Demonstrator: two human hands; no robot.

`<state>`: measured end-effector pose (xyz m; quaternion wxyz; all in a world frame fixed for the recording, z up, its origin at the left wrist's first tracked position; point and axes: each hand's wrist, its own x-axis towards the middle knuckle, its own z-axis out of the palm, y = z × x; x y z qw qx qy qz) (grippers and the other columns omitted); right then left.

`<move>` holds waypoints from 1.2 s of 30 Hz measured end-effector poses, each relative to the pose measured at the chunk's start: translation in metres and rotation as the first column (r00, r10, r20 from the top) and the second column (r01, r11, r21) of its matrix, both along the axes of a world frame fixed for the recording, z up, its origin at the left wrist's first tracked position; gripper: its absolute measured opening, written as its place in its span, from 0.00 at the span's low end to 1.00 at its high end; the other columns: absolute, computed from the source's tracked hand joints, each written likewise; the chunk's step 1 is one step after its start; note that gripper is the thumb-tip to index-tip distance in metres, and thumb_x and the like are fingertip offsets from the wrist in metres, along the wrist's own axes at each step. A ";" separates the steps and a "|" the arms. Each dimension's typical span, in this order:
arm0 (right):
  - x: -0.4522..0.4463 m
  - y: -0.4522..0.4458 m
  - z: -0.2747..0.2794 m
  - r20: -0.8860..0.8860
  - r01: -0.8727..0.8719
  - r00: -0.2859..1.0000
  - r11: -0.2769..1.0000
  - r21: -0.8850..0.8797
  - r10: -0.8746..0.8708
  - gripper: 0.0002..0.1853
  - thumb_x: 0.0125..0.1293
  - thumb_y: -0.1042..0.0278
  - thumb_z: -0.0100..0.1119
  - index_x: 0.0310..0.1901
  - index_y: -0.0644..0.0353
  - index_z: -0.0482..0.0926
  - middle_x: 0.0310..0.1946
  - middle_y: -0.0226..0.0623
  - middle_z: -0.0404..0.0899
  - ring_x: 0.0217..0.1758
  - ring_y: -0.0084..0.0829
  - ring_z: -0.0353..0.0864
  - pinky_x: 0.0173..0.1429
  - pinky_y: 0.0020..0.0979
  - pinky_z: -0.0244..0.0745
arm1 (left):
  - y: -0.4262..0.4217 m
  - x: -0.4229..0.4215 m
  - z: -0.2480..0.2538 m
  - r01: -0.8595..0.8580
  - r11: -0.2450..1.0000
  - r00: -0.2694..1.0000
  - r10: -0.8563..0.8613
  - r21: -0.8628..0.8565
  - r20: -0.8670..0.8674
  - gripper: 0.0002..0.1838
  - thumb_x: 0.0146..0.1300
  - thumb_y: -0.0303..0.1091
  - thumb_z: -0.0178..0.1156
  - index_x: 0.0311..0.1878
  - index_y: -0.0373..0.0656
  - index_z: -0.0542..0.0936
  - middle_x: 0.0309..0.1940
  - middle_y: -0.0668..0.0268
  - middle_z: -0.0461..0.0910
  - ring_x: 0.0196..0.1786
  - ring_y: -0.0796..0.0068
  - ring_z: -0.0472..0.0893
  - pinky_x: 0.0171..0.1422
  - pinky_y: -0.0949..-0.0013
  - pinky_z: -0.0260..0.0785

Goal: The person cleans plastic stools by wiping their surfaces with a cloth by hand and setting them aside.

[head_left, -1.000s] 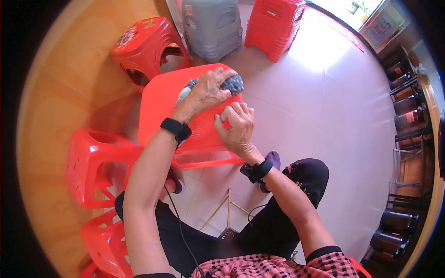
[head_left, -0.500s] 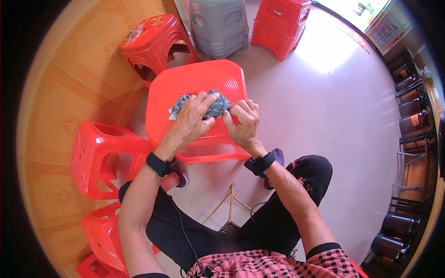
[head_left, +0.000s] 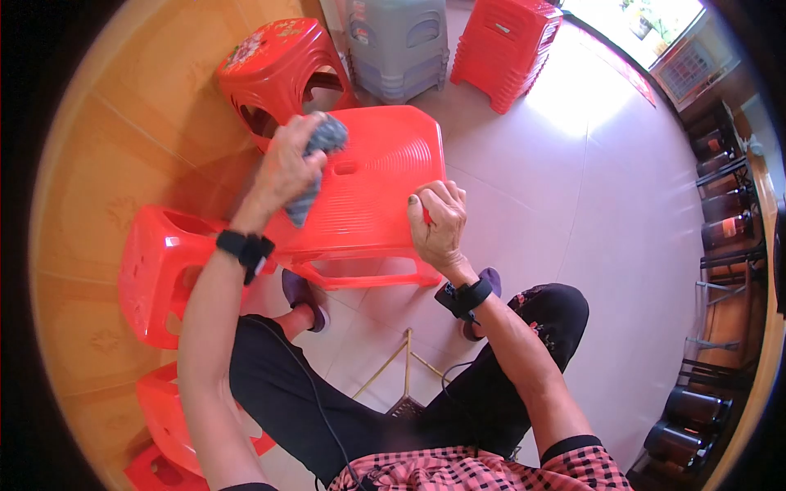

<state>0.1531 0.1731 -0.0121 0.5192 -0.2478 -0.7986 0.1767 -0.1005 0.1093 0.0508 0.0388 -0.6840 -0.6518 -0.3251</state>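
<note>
A red plastic stool with a ribbed seat and a small slot stands in front of me. My left hand is closed round a crumpled grey-blue cloth at the seat's left side, slightly blurred. Part of the cloth hangs below the palm, against the red surface. On the seat's right edge, my right hand grips the rim with curled fingers. Both wrists wear black bands.
A flowered red stool is behind on the left, beside a grey stool stack and a red stack. More red stools line the left wall. Large dark jars stand along the right. A thin metal frame lies between my legs.
My left hand has moved with the cloth from the middle of the seat to its left side. My right hand stays near the right edge.
</note>
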 end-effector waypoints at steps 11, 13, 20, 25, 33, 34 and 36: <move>-0.005 0.000 0.001 -0.023 0.015 1.000 1.000 0.026 -0.014 0.05 0.52 0.73 0.60 0.24 0.58 0.73 0.25 0.31 0.73 0.31 0.35 0.70 0.41 0.35 0.60 | -0.024 0.006 -0.001 -0.170 0.975 0.985 0.174 -0.141 0.018 0.26 0.48 0.29 0.58 0.55 0.38 0.72 0.41 0.49 0.75 0.45 0.46 0.75 0.51 0.55 0.69; -0.004 0.000 0.001 -0.018 0.019 1.000 1.000 0.024 -0.019 0.05 0.52 0.73 0.60 0.24 0.58 0.73 0.25 0.31 0.73 0.30 0.35 0.70 0.41 0.35 0.60 | -0.034 0.022 -0.001 -0.148 0.979 0.987 0.156 -0.141 0.044 0.26 0.47 0.28 0.58 0.54 0.38 0.72 0.41 0.50 0.75 0.44 0.47 0.75 0.51 0.55 0.69; -0.003 0.001 0.000 -0.025 0.021 0.999 0.999 0.034 -0.020 0.05 0.52 0.73 0.61 0.24 0.58 0.73 0.24 0.32 0.72 0.31 0.34 0.70 0.40 0.36 0.60 | -0.067 0.084 0.003 -0.149 0.975 0.988 0.140 -0.164 -0.065 0.26 0.46 0.27 0.58 0.53 0.37 0.71 0.39 0.54 0.71 0.41 0.52 0.71 0.49 0.54 0.66; -0.002 0.000 0.001 -0.035 0.009 0.999 1.000 0.026 -0.008 0.05 0.52 0.73 0.61 0.24 0.58 0.73 0.24 0.32 0.72 0.30 0.34 0.70 0.40 0.36 0.60 | -0.058 0.071 0.004 -0.172 0.970 0.984 0.162 -0.170 -0.071 0.26 0.48 0.27 0.58 0.55 0.35 0.70 0.43 0.52 0.71 0.45 0.50 0.72 0.53 0.56 0.66; -0.004 0.001 0.000 -0.039 0.001 0.999 1.000 0.019 -0.001 0.06 0.52 0.72 0.61 0.23 0.58 0.73 0.24 0.32 0.72 0.30 0.34 0.70 0.41 0.35 0.60 | 0.011 -0.011 -0.018 -0.401 0.915 0.911 0.394 -0.044 -0.125 0.26 0.52 0.32 0.57 0.57 0.41 0.71 0.47 0.48 0.73 0.48 0.42 0.74 0.53 0.50 0.67; -0.004 0.001 0.000 -0.035 0.003 0.999 1.000 0.017 -0.002 0.06 0.52 0.72 0.61 0.23 0.58 0.73 0.24 0.32 0.72 0.30 0.34 0.70 0.41 0.35 0.60 | 0.018 -0.014 -0.019 -0.436 0.897 0.899 0.432 -0.068 -0.069 0.25 0.53 0.33 0.56 0.57 0.41 0.71 0.47 0.48 0.74 0.48 0.42 0.74 0.53 0.49 0.68; -0.006 0.001 0.000 -0.040 0.008 0.999 1.000 0.026 -0.007 0.06 0.53 0.72 0.61 0.23 0.58 0.73 0.24 0.32 0.72 0.30 0.34 0.70 0.41 0.35 0.61 | 0.033 -0.016 -0.017 -0.387 0.922 0.918 0.382 -0.030 -0.107 0.24 0.54 0.34 0.56 0.56 0.41 0.71 0.44 0.47 0.75 0.47 0.43 0.75 0.52 0.50 0.68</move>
